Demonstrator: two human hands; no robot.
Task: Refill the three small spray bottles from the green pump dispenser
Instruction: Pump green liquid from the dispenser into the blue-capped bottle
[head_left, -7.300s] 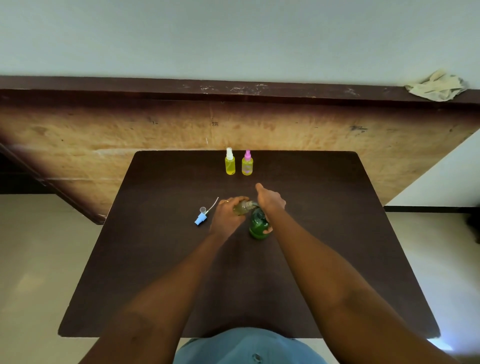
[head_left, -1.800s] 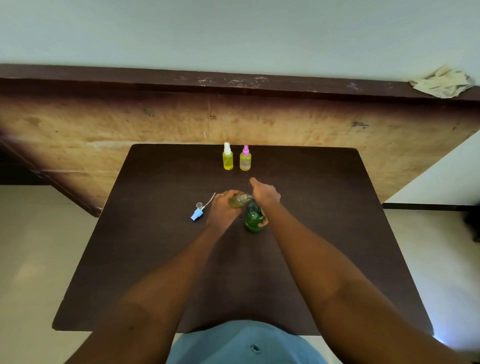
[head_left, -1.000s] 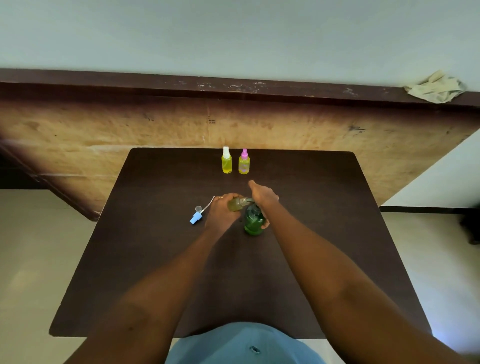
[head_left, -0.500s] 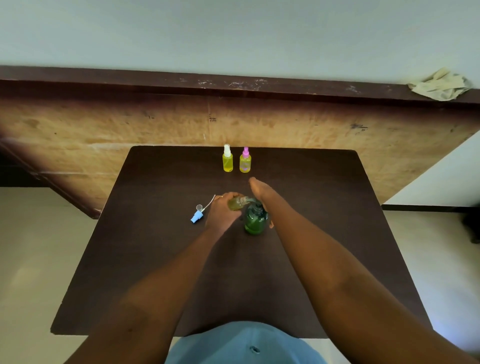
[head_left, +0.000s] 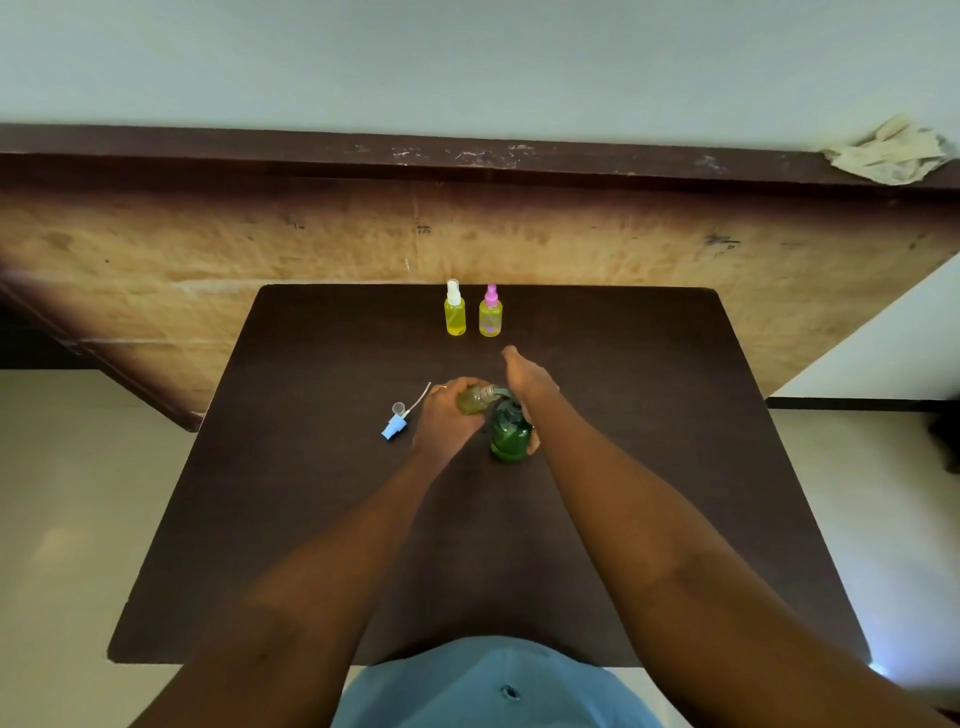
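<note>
The green pump dispenser (head_left: 510, 435) stands at the middle of the dark table (head_left: 311, 519). My right hand (head_left: 527, 382) lies over its pump head with the fingers stretched out; the thumb reaches down the bottle's right side. My left hand (head_left: 445, 418) grips a small uncapped spray bottle (head_left: 474, 399), tilted with its mouth at the pump spout. Its blue spray cap (head_left: 393, 427) with a white tube lies on the table to the left. Two capped yellow spray bottles, one white-topped (head_left: 454, 310) and one pink-topped (head_left: 490, 313), stand upright at the far edge.
A wooden panel with a dark ledge (head_left: 467, 161) rises right behind the table. A crumpled cloth (head_left: 891, 153) lies on the ledge at the far right. Pale floor surrounds the table on both sides.
My right hand has gone from curled over the pump head to stretched out flat on it. The left hand holds the small bottle at the spout throughout.
</note>
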